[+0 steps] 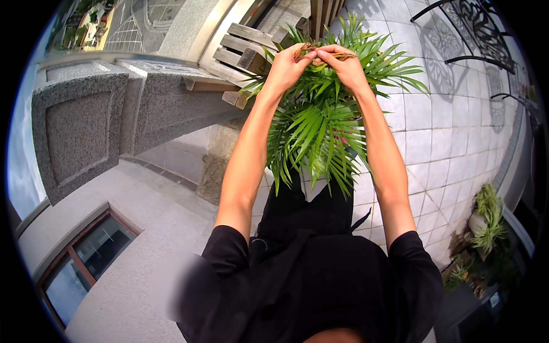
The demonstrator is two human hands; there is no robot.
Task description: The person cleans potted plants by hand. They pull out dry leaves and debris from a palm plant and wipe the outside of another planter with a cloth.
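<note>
A leafy green potted palm (323,128) spreads its fronds before me, its pot mostly hidden under them. Over the plant's far part, my left hand (287,68) is closed in a pinch on brown, dried leaves (304,50). My right hand (347,70) is closed too, its fingertips meeting the left ones. A yellowish-brown withered leaf (343,56) runs through the right fingers. Whether both hands grip the same dry frond I cannot make out.
Wooden slats (246,44) stand left of the palm, beside a grey granite parapet (160,108). Pale floor tiles (423,137) spread to the right. Black ornate metal furniture (477,28) stands far right. Another potted plant (486,220) sits at the lower right.
</note>
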